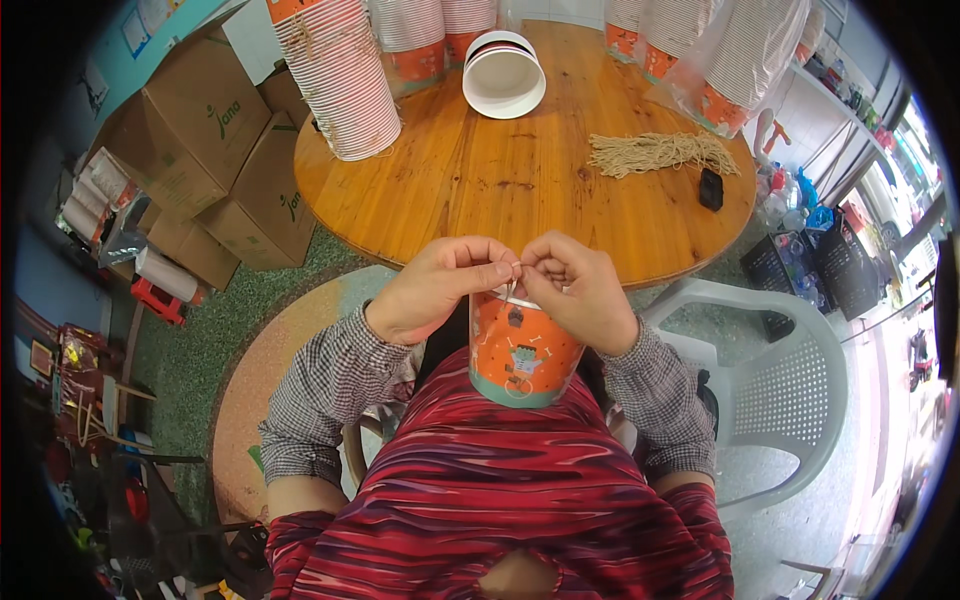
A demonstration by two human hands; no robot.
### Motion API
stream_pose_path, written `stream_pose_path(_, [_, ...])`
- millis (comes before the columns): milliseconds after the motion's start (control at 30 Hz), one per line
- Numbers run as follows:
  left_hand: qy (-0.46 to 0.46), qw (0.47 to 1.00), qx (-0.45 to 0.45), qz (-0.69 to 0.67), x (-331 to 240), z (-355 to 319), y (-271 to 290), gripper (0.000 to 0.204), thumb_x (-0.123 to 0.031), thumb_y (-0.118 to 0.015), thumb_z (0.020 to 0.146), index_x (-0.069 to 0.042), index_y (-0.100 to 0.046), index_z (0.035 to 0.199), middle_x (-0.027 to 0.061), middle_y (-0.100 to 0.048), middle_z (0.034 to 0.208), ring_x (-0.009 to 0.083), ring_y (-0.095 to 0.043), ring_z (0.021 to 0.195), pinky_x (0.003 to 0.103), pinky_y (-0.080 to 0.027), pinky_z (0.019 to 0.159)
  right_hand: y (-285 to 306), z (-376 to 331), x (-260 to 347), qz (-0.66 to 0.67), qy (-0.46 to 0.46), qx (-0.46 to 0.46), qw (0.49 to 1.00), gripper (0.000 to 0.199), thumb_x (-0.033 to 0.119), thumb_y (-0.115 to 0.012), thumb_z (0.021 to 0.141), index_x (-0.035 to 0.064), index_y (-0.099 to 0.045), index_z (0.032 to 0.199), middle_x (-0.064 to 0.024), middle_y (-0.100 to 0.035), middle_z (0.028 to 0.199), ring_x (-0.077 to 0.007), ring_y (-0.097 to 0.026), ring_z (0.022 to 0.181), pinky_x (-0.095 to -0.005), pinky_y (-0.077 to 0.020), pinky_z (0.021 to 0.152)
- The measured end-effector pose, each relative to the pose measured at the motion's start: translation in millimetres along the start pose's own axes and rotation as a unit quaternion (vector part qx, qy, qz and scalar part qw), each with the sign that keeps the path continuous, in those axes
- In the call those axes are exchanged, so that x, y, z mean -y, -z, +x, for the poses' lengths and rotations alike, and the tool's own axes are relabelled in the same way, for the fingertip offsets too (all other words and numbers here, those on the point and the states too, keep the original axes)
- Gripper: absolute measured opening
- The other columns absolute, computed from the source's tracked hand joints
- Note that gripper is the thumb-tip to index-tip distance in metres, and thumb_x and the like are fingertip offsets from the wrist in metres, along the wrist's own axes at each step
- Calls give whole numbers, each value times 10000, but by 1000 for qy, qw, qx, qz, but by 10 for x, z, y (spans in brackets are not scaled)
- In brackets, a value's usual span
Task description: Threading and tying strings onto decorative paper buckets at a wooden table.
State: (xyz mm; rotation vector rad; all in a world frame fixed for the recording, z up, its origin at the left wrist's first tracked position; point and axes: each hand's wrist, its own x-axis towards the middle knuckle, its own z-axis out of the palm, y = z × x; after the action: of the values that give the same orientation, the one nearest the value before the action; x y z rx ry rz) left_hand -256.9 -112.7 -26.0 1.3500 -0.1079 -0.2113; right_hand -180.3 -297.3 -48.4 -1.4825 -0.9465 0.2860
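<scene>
Bucket (525, 345) stands roughly upright just short of the table (480, 190), below and between left hand (437, 288) and right hand (584, 288), about equally near both, whose fingertips pinch a thin cord (512, 289).

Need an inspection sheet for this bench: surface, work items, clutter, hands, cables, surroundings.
Surface: round wooden table, grain visible.
Work items: orange bucket, roughly upright at the lap; thin string at its rim.
Clutter: leaning bucket stack, white bucket on its side, bagged stacks, string bundle, small black object.
Hands: left fingers and right fingers pinch the string.
Cables: nothing clearly seen.
Surroundings: cardboard boxes left; gray chair and crates right.
</scene>
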Motion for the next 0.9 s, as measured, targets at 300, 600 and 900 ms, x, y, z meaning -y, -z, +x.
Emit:
stream_pose_path(300, [-17, 997, -46, -54, 52, 37, 62, 141, -168, -601, 916, -34, -610, 958, 6, -621, 873, 84, -573, 805, 224, -449, 752, 2, -4, 95, -70, -7, 13, 997, 161, 108, -646, 863, -5, -557, 935, -68, -659, 743, -82, -632, 715, -236, -503, 644])
stream_pose_path(600, [-35, 995, -75, -59, 54, 50, 41, 122, -152, -600, 914, -34, -602, 943, 8, -612, 852, 87, -575, 779, 218, -452, 739, 4, 4, 51, -75, 44, 8, 996, 294, 126, -708, 813, 34, -508, 1008, -56, -631, 793, -99, -614, 672, -231, -491, 608])
stream_pose_path(900, [-48, 990, -61, -120, -1, 68, -39, 179, -85, -599, 903, -20, -551, 1063, 33, -629, 894, 107, -602, 857, 235, -469, 802, -30, 26, 15, 25, 32, -4, 999, 308, 92, -681, 833, 22, -501, 1073, -45, -654, 845, -70, -608, 732, -216, -495, 654])
